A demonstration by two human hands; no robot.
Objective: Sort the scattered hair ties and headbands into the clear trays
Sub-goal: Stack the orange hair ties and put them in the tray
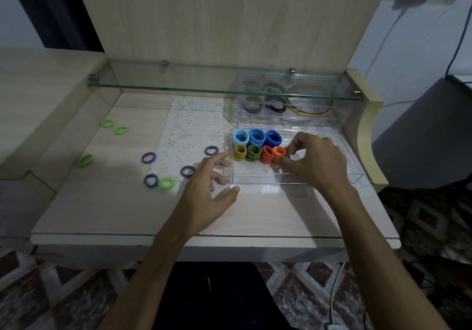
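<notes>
Roughly two-thirds done: front tray [296,177] at 3 o'clock holds blue, yellow-green and orange rows, right hand [315,159] pinching an orange tie [279,151] into place, left hand [204,194] open and empty, purple ties [148,157] and green ties [166,183] loose on desk [115,202] toward 9 o'clock.

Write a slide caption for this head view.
Right hand sets orange hair ties into the clear tray; left hand hovers open.
</notes>
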